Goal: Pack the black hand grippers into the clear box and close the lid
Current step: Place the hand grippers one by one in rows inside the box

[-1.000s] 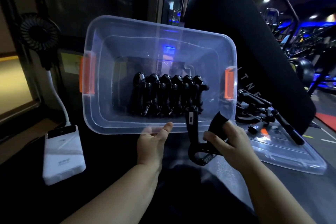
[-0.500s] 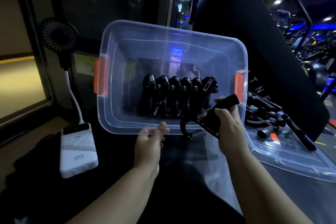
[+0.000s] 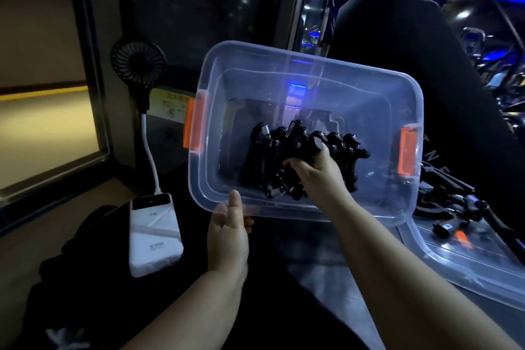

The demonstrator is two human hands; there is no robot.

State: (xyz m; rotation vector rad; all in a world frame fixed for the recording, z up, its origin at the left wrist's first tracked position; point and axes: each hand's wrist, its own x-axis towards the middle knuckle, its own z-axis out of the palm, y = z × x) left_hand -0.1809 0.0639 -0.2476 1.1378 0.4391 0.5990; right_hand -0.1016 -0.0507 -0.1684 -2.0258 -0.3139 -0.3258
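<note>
While the left hand is pinching the near rim of the tilted clear box, the right hand is reaching inside it, fingers clamping one black hand gripper against a packed row of grippers. The left fingers under the rim are showing only as a blur through the plastic. Right of the right arm, the lid is lying flat, carrying loose grippers and running off the edge.

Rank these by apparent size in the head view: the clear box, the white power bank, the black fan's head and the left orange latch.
1. clear box
2. white power bank
3. black fan's head; it is farther off than the power bank, so 2 and 3 are unsure
4. left orange latch
</note>
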